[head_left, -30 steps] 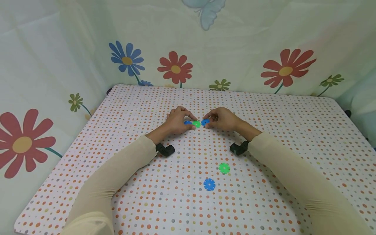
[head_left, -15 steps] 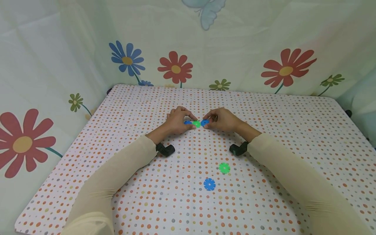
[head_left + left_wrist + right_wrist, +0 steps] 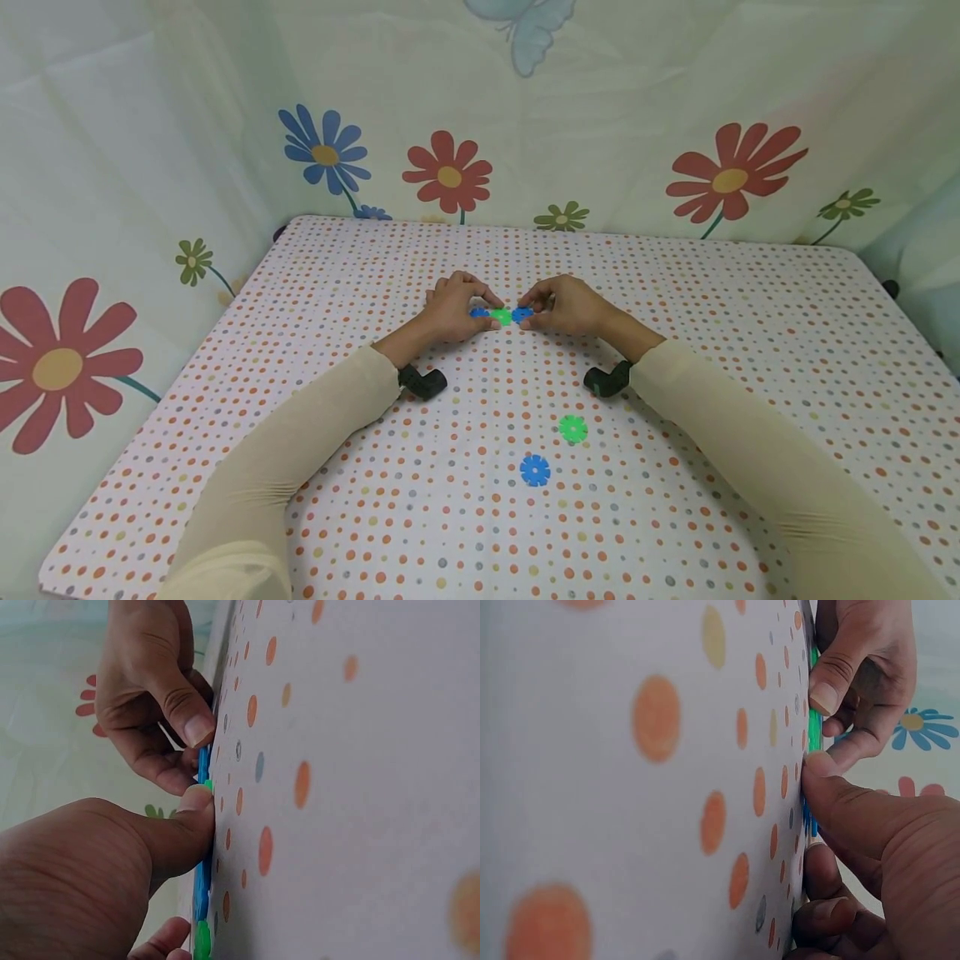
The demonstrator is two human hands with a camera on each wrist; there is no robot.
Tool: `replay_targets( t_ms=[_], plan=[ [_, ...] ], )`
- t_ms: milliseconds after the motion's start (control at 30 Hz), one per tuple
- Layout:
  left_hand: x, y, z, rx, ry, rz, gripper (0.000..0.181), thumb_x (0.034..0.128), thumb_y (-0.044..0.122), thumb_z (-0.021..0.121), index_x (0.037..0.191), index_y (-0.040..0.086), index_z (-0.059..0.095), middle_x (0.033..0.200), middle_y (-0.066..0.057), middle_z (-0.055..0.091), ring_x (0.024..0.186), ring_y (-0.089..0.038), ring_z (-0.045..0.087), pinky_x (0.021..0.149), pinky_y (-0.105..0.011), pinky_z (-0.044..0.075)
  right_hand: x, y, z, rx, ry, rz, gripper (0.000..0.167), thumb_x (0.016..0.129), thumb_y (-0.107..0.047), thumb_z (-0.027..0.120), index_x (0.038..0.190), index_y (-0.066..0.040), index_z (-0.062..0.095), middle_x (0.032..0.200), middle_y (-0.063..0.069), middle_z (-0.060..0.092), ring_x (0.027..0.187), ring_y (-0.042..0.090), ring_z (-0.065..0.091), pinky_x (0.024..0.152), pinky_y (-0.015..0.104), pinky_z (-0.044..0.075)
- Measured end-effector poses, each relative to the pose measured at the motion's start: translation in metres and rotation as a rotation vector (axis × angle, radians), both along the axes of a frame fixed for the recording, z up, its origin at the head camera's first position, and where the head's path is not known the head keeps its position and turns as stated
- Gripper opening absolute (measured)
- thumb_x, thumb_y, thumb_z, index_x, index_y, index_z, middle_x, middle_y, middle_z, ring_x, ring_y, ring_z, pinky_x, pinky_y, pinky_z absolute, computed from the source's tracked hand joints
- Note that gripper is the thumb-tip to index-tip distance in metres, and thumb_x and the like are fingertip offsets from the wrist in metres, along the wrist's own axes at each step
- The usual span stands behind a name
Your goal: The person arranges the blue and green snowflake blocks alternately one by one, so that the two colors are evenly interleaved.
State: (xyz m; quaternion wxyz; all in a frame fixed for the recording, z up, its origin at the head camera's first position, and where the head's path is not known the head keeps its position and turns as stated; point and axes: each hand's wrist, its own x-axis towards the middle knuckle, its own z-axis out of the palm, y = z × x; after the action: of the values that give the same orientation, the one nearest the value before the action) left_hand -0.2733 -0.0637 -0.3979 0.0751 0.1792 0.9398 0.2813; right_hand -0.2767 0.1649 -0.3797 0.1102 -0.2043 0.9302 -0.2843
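Flat notched discs lie in a row on the dotted table between both hands. My left hand (image 3: 452,312) pinches the green disc (image 3: 501,317), with a blue disc (image 3: 480,312) partly under its fingers. From the other side my right hand (image 3: 573,306) pinches another blue disc (image 3: 522,315), whose edge meets the green one. The left wrist view shows a further green disc (image 3: 202,941) beyond a blue disc (image 3: 201,889), beneath the left hand. In the right wrist view, my right thumb covers much of its blue disc (image 3: 811,821).
Nearer the front of the dotted table (image 3: 420,517) lie a loose green disc (image 3: 573,429) and a loose blue disc (image 3: 535,471). A flower-printed curtain (image 3: 615,108) stands behind the table. Each wrist has a black device, the left one (image 3: 423,383) beside its sleeve.
My right hand has shifted slightly left, bringing its blue disc against the green disc. My left hand has stayed in place with its hold.
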Motion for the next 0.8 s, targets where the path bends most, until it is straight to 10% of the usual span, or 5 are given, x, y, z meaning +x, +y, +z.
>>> replay_targets(
  t_ms=[800],
  plan=[
    [0.001,0.001,0.0006,-0.012,0.007,0.002,0.026,0.0888,0.041,0.073,0.114,0.033,0.071,0.143,-0.005,0.041,0.134,-0.034,0.033,0.11,-0.058,0.022,0.0067,0.0009,0.0015,0.012,0.006,-0.001,0.048,0.086,-0.035,0.077,0.125,-0.011,0.065,0.108,0.011,0.064,0.082,0.02,0.059,0.074,0.033,0.047]
  ],
)
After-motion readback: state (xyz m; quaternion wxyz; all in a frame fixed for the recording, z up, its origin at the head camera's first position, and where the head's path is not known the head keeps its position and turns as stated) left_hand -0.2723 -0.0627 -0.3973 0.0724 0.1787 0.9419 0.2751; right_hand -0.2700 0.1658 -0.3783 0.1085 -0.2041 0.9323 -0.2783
